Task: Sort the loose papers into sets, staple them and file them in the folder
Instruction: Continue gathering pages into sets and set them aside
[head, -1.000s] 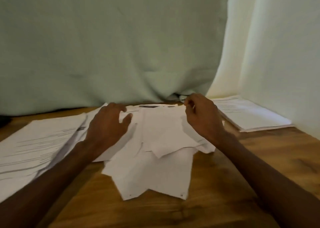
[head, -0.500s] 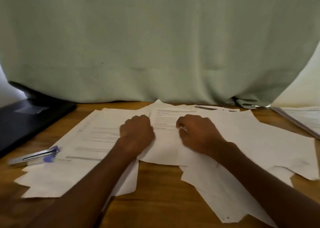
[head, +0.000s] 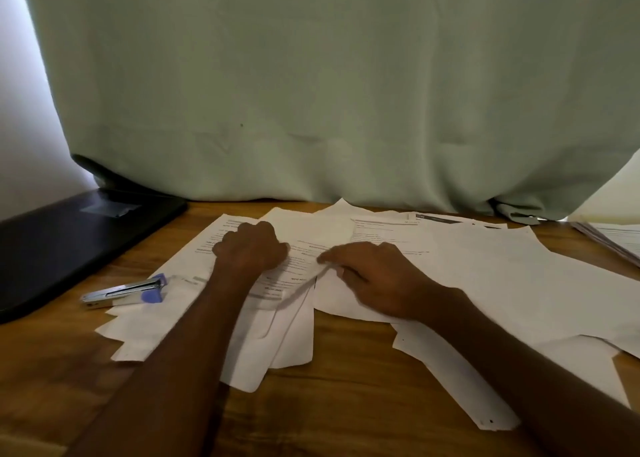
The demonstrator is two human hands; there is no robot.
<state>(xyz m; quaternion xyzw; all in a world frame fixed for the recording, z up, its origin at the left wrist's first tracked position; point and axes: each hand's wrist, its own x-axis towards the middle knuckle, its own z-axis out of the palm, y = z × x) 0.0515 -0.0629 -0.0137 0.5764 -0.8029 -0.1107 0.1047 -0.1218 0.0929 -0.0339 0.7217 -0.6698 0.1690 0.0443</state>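
While the flat black folder (head: 72, 238) lay at the left edge of the frame on the brown wooden table (head: 346, 397), your silver stapler with purple trim (head: 126, 292) sat just right of it, touching the spread of loose white printed papers (head: 485, 276). At centre, your left hand (head: 251, 247) curled knuckles-down on a sheet, and your right hand (head: 374, 276) pinched a lifted sheet's edge.
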